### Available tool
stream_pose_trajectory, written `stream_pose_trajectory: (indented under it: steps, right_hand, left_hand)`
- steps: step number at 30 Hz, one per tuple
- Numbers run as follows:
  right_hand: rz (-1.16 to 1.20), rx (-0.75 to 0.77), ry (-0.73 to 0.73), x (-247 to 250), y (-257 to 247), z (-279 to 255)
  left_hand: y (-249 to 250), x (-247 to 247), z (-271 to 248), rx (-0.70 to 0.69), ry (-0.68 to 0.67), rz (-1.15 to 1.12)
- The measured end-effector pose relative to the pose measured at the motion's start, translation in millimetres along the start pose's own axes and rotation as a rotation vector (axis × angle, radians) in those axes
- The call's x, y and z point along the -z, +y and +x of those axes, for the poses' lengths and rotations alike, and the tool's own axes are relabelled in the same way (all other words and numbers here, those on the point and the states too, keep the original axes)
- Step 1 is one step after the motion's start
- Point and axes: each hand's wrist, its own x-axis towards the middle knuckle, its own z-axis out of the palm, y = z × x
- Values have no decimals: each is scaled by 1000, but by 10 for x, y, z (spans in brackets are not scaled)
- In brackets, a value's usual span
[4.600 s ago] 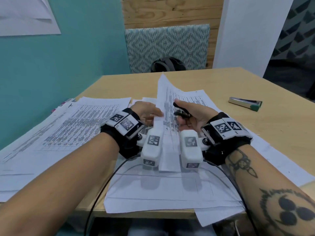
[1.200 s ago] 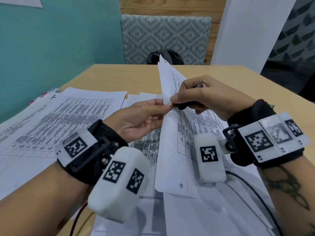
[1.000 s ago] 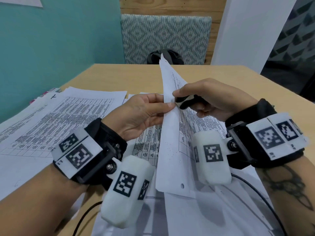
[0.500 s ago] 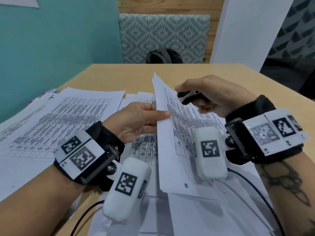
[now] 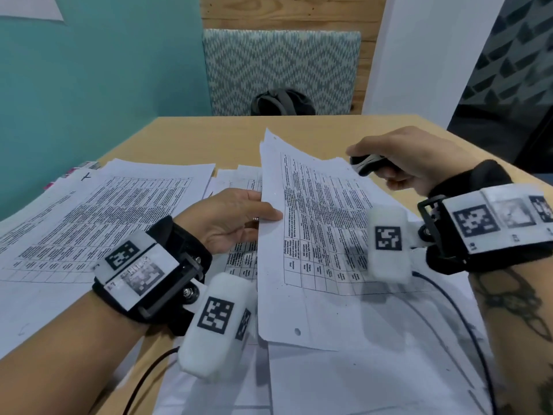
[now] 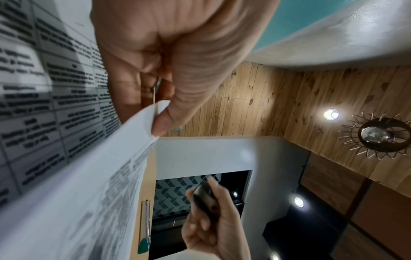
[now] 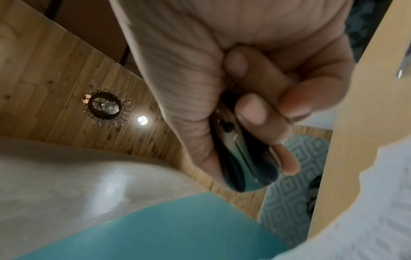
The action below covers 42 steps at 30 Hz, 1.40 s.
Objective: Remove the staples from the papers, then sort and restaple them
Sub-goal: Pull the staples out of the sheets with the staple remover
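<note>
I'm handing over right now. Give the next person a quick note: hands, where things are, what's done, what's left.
Left hand pinches the left edge of the printed sheet, lifted off the stack in front.
Right hand grips the staple remover, held clear above the sheet's right side.
Stapler lies on the table, out to the right.
More loose sheets lie left.
No staple shows on the held sheet.
Left: sorting, restapling.

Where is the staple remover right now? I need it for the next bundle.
The staple remover is gripped in the right hand, held off to the right of the raised sheet that the left hand pinches.
</note>
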Motion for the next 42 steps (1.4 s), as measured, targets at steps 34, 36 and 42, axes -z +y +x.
stream_pose_trajectory:
  steps: [34, 36, 42]
  right_hand:
    - [-345, -65, 146, 478, 137, -52]
    - [-188, 45, 3, 179, 4, -102]
    - [-31, 136, -213, -548, -199, -97]
  left_hand:
    - [-54, -34, 49, -168, 51, -104]
    - [-55, -39, 48, -179, 58, -143]
    - [-55, -71, 38, -161, 50, -216]
